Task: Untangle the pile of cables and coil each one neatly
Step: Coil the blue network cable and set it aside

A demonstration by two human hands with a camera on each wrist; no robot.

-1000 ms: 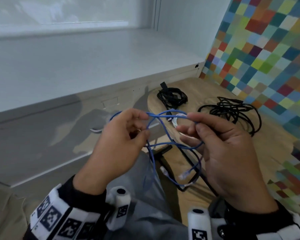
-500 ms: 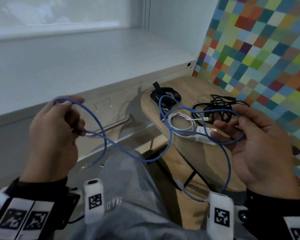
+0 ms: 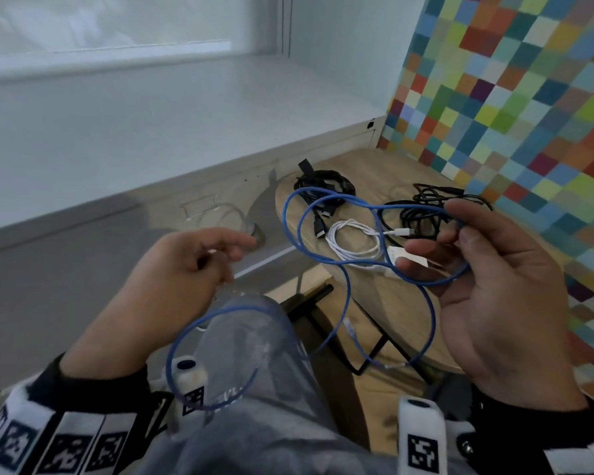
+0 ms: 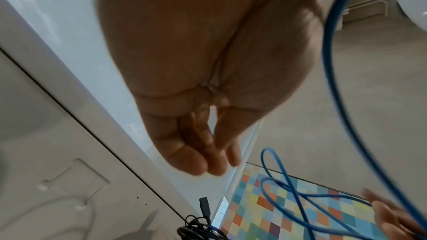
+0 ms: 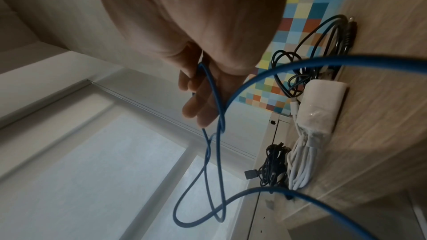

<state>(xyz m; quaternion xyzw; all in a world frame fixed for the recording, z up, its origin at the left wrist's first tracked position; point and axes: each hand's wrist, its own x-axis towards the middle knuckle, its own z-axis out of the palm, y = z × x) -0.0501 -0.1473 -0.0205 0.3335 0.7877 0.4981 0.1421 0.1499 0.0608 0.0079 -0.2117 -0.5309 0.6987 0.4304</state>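
A blue cable hangs in loose loops from my right hand, which pinches it between thumb and fingers above the small wooden table. The right wrist view shows the blue cable running through those fingers. One long loop of it sags over my grey trouser leg. My left hand is blurred, with its fingers stretched out and nothing in it; in the left wrist view the fingers are straight and the blue cable passes beside them, apart.
On the table lie a coiled white cable with a white charger, a coiled black cable and a loose black tangle. A white ledge runs behind, and a chequered coloured wall stands to the right.
My left hand has let go of the blue cable and swung in toward the middle. The freed loop has dropped onto my leg. My right hand still holds its loops.
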